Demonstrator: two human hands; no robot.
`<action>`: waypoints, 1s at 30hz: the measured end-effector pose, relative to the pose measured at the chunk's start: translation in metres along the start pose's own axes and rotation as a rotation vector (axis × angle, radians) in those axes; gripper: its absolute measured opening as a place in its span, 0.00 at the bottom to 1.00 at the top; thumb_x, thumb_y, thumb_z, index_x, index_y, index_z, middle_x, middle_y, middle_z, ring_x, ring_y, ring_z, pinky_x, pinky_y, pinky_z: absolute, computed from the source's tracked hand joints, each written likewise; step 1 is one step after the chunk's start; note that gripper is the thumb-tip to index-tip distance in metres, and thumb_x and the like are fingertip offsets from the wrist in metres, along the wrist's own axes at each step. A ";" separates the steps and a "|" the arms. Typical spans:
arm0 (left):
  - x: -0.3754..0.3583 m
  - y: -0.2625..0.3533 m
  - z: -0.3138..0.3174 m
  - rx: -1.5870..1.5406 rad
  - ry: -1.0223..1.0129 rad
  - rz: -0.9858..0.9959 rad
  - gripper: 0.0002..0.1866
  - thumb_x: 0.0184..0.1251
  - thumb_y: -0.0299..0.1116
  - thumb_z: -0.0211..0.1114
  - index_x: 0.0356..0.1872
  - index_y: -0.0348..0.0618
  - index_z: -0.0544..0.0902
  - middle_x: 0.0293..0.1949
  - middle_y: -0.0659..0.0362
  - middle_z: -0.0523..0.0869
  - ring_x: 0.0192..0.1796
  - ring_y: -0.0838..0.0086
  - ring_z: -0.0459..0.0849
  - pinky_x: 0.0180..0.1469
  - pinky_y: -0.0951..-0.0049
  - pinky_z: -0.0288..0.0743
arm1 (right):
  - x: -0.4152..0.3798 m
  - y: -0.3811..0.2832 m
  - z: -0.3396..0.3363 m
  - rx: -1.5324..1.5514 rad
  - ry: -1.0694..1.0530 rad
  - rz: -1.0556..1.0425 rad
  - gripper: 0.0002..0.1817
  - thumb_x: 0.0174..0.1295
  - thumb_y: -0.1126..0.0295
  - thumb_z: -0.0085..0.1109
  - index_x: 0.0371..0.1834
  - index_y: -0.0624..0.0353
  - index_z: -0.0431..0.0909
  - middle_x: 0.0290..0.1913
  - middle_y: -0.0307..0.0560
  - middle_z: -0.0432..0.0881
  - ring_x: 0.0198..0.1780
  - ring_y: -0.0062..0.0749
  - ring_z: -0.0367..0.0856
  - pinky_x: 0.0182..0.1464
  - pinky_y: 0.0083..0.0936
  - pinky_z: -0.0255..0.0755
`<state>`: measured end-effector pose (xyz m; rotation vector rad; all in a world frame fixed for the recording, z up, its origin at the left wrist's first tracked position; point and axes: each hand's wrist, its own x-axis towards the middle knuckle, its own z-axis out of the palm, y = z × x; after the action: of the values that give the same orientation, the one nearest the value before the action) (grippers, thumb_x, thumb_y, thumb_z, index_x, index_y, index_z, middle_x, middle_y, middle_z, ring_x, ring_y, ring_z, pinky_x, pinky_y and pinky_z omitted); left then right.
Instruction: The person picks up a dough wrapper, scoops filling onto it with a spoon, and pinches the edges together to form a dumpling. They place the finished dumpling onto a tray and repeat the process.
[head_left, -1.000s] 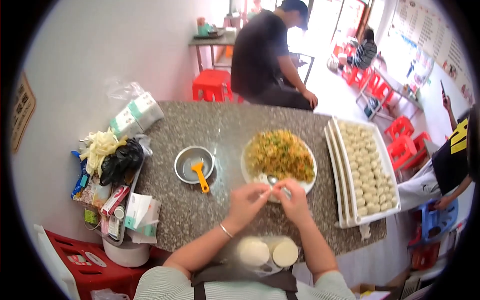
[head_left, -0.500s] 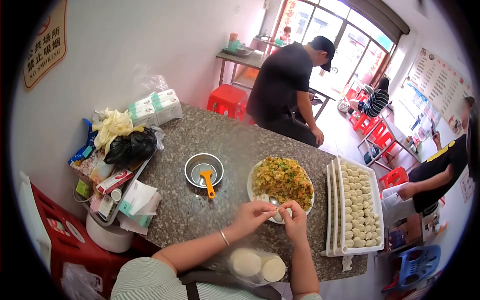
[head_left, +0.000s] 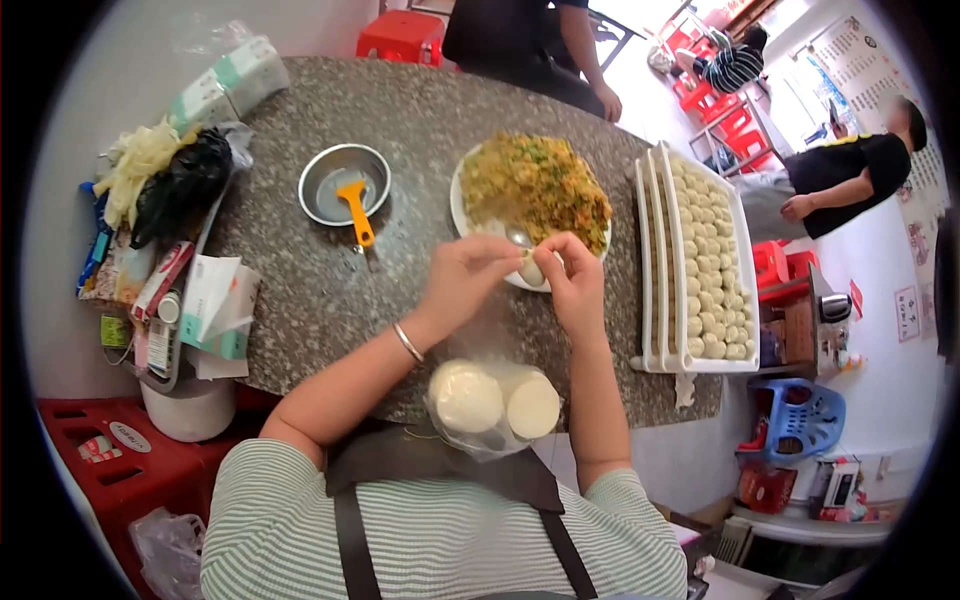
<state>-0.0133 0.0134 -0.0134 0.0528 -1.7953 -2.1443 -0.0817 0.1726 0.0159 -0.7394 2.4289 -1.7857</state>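
Note:
My left hand (head_left: 468,283) and my right hand (head_left: 572,285) meet over the near edge of a white plate (head_left: 456,208), fingertips pinched on a small white dumpling (head_left: 535,270). A heap of chopped, yellow-orange and green filling (head_left: 540,185) covers most of the plate. Just beyond my fingers, the bowl of a metal spoon (head_left: 519,236) rests against the filling; its handle is hidden. Two stacks of round dough wrappers, a left stack (head_left: 467,397) and a right stack (head_left: 533,407), lie in clear plastic between my forearms.
Stacked white trays (head_left: 751,290) with rows of dumplings (head_left: 710,260) stand at the right. A steel bowl (head_left: 318,205) holds an orange-handled tool (head_left: 355,212). Bags, boxes and tissue packs (head_left: 232,85) crowd the left. A seated person (head_left: 520,50) is across the table; another person (head_left: 840,190) stands right.
The view has tilted down, so the table and plate sit higher in the picture. Both hands still pinch the dumpling over the plate's near edge.

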 end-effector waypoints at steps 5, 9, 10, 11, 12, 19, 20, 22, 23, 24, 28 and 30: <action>-0.001 0.008 -0.001 -0.054 -0.033 0.028 0.07 0.62 0.27 0.70 0.39 0.35 0.87 0.41 0.57 0.88 0.44 0.76 0.85 0.49 0.75 0.79 | 0.002 -0.003 0.002 -0.001 -0.081 -0.140 0.05 0.61 0.75 0.60 0.37 0.65 0.78 0.37 0.47 0.80 0.43 0.34 0.79 0.48 0.27 0.71; -0.001 0.011 -0.001 -0.104 -0.019 -0.047 0.07 0.63 0.26 0.69 0.40 0.34 0.86 0.42 0.57 0.87 0.46 0.76 0.85 0.50 0.76 0.80 | -0.001 -0.007 0.010 -0.038 0.015 -0.172 0.04 0.60 0.76 0.61 0.36 0.65 0.78 0.36 0.49 0.81 0.42 0.37 0.80 0.48 0.27 0.71; -0.001 0.011 0.000 -0.103 -0.011 -0.047 0.07 0.63 0.26 0.69 0.40 0.34 0.86 0.42 0.57 0.87 0.46 0.76 0.85 0.50 0.76 0.80 | -0.001 -0.008 0.010 -0.035 0.007 -0.173 0.04 0.60 0.76 0.61 0.36 0.65 0.78 0.36 0.49 0.81 0.42 0.37 0.80 0.48 0.27 0.71; -0.001 0.011 0.000 -0.134 -0.001 -0.027 0.07 0.63 0.26 0.69 0.40 0.34 0.85 0.42 0.58 0.87 0.46 0.76 0.85 0.50 0.76 0.80 | -0.001 -0.009 0.009 -0.068 0.001 -0.201 0.04 0.60 0.76 0.60 0.36 0.65 0.79 0.36 0.49 0.81 0.41 0.37 0.80 0.48 0.27 0.71; -0.001 0.011 0.001 -0.164 0.008 -0.008 0.07 0.63 0.26 0.69 0.40 0.34 0.85 0.42 0.58 0.87 0.47 0.76 0.85 0.49 0.76 0.81 | -0.002 -0.009 0.009 -0.099 -0.005 -0.227 0.04 0.61 0.76 0.60 0.36 0.65 0.79 0.36 0.50 0.81 0.41 0.37 0.81 0.48 0.27 0.72; 0.001 0.010 -0.003 -0.049 -0.040 0.012 0.06 0.63 0.23 0.68 0.39 0.34 0.86 0.41 0.58 0.86 0.46 0.75 0.85 0.49 0.74 0.80 | -0.002 0.000 0.006 0.029 0.017 -0.042 0.03 0.63 0.75 0.59 0.36 0.64 0.78 0.36 0.47 0.82 0.41 0.32 0.80 0.47 0.25 0.71; 0.001 0.009 -0.004 -0.041 -0.052 0.020 0.06 0.62 0.23 0.68 0.39 0.34 0.86 0.40 0.57 0.86 0.45 0.75 0.84 0.49 0.75 0.80 | 0.000 -0.003 0.004 0.049 -0.029 -0.031 0.04 0.63 0.75 0.59 0.36 0.65 0.78 0.36 0.46 0.81 0.41 0.31 0.79 0.47 0.25 0.71; 0.000 0.010 -0.004 -0.033 -0.061 0.025 0.06 0.62 0.22 0.68 0.39 0.33 0.86 0.40 0.57 0.86 0.45 0.75 0.84 0.49 0.75 0.79 | 0.001 -0.005 0.004 0.069 -0.078 -0.018 0.04 0.64 0.75 0.59 0.36 0.65 0.77 0.36 0.45 0.80 0.41 0.30 0.79 0.47 0.24 0.70; 0.000 0.011 -0.003 -0.056 -0.069 0.041 0.06 0.63 0.22 0.67 0.39 0.33 0.86 0.40 0.57 0.86 0.45 0.75 0.84 0.49 0.75 0.79 | 0.001 -0.005 0.004 0.056 -0.087 -0.047 0.04 0.64 0.75 0.59 0.36 0.65 0.77 0.36 0.45 0.80 0.41 0.30 0.78 0.47 0.24 0.70; 0.000 0.012 -0.002 -0.079 -0.079 0.057 0.05 0.63 0.22 0.67 0.39 0.33 0.86 0.40 0.57 0.85 0.45 0.75 0.84 0.49 0.74 0.79 | 0.000 -0.004 0.004 0.043 -0.094 -0.076 0.04 0.64 0.75 0.59 0.37 0.65 0.77 0.35 0.45 0.79 0.41 0.30 0.78 0.47 0.24 0.70; -0.002 0.011 -0.001 -0.153 -0.041 -0.015 0.05 0.63 0.22 0.67 0.38 0.32 0.86 0.40 0.57 0.85 0.45 0.75 0.84 0.50 0.74 0.80 | -0.001 0.002 0.010 0.039 -0.049 -0.099 0.04 0.64 0.74 0.59 0.37 0.65 0.77 0.36 0.45 0.80 0.41 0.30 0.78 0.47 0.24 0.70; -0.001 0.008 -0.002 -0.110 -0.051 -0.018 0.07 0.64 0.21 0.67 0.42 0.33 0.84 0.42 0.58 0.84 0.46 0.75 0.84 0.50 0.73 0.80 | -0.001 -0.003 0.010 -0.034 -0.073 -0.169 0.05 0.64 0.74 0.59 0.37 0.64 0.77 0.36 0.45 0.80 0.41 0.30 0.78 0.47 0.24 0.70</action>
<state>-0.0104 0.0107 -0.0066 -0.0128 -1.7074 -2.2722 -0.0766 0.1636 0.0152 -1.0231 2.4203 -1.7415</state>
